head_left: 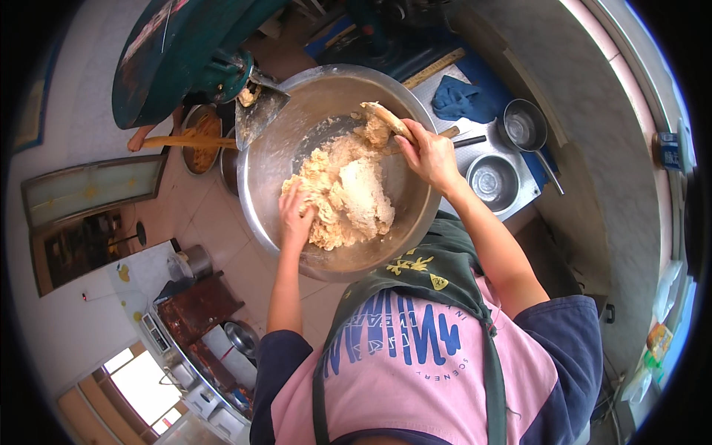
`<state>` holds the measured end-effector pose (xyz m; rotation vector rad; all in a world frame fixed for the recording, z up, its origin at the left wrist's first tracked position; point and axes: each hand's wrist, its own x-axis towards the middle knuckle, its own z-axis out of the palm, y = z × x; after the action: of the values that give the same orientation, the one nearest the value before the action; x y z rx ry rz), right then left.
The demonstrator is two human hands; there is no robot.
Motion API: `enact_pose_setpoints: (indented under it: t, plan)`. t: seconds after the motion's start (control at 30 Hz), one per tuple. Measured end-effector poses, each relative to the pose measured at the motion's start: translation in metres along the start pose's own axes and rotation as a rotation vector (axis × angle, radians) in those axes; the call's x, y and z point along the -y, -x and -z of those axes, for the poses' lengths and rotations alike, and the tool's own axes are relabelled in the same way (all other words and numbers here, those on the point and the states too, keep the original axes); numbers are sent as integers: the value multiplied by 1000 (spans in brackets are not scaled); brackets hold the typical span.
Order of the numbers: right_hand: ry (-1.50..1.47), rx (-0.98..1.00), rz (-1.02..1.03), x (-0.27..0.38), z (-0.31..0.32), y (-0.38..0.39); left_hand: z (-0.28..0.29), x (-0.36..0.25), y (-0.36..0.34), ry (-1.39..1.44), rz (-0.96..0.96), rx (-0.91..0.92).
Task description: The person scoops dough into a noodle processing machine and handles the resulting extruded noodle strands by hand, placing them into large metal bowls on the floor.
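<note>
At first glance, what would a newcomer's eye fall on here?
A wide metal bowl in the centre, heaped with pale, crumbly dough that the left grip touches. Toward the bowl's right, the right grip holds a pale stick. A dark green machine looms at upper left.

Pale walls (89, 89) flank a pinkish tiled floor (215, 230), with a bright window (147, 384) at lower left.

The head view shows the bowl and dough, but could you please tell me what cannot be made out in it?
In the head view:
Floor of the bowl: mostly under the dough.
Left hand: some fingertips hidden by the dough.
Other person: mostly behind the machine.
</note>
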<state>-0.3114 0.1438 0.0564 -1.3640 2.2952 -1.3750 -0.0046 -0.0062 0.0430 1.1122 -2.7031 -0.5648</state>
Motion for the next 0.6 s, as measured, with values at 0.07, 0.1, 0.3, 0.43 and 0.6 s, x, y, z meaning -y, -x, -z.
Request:
enact_pose_setpoints:
  t: [0.07, 0.1, 0.3, 0.43, 0.6]
  plan:
    - [-10, -4, -2, 2, 0, 0, 4, 41, 12, 100, 178, 59]
    - [-9, -5, 0, 1, 0, 0, 13, 40, 10, 151, 259, 110]
    - [13, 12, -15, -2, 0, 0, 9, -28, 11, 150, 258, 161]
    - [19, 30, -18, 3, -1, 0, -14, -53, 0, -124, 497, 70]
    - [63, 43, 6, 3, 2, 1, -38, -22, -15, -102, 434, -123]
